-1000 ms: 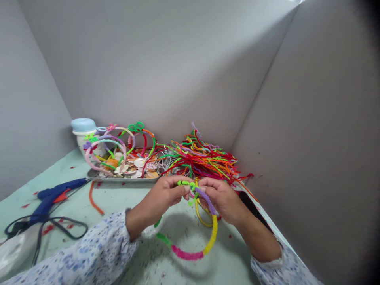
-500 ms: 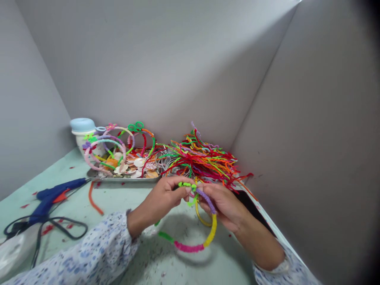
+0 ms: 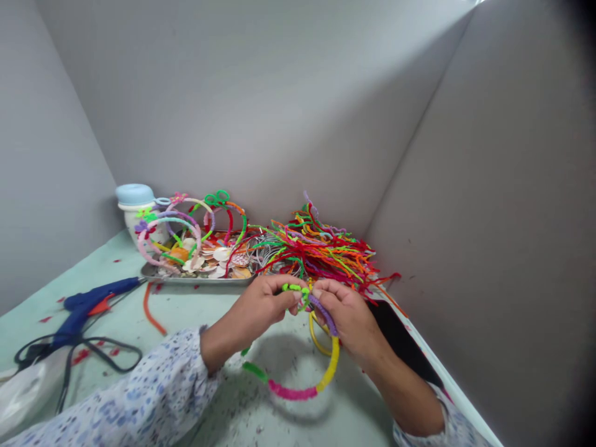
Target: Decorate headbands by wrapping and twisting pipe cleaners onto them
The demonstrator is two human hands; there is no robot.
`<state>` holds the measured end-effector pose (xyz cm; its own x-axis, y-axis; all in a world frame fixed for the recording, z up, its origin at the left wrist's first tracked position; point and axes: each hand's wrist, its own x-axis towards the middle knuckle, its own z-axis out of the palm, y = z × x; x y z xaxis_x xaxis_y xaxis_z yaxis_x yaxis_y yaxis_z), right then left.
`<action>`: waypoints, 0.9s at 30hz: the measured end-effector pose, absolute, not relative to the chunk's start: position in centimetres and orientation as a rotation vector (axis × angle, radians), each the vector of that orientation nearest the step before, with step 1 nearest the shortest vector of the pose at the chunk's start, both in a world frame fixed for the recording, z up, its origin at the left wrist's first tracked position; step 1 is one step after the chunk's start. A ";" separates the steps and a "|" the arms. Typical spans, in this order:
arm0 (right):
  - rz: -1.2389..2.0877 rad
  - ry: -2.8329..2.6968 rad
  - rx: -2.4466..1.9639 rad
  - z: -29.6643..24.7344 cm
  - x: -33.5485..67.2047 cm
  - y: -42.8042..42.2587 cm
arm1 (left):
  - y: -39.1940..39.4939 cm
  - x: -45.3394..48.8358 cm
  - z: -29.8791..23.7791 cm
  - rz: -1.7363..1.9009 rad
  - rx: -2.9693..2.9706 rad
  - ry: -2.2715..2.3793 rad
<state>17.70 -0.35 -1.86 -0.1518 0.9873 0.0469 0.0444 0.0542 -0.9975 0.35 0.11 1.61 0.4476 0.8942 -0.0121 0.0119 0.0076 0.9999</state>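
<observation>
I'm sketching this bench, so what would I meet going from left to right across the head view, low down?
Blue glue gun → orange fuzzy strip → left hand → right hand → flat black item.

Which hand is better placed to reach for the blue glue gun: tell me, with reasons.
The left hand, most likely: the blue glue gun lies on that side, farther from the right hand. Both are busy, though: the left pinches a green pipe cleaner, the right holds the colourful hoop.
</observation>
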 end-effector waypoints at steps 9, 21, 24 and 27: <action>1.134 -1.414 -1.176 -1.0 17.4 -0.9 | 0.1 0.4 1.3 0.830 1.372 0.901; 1.395 -1.249 -1.171 -1.2 17.2 -0.7 | 0.1 0.5 0.6 0.853 1.455 0.980; 1.520 -1.168 -1.115 -0.9 17.2 -0.8 | 0.2 0.4 0.3 0.879 1.512 0.985; 1.637 -1.070 -1.087 -1.0 17.2 -0.8 | 0.2 0.4 0.5 0.902 1.536 0.951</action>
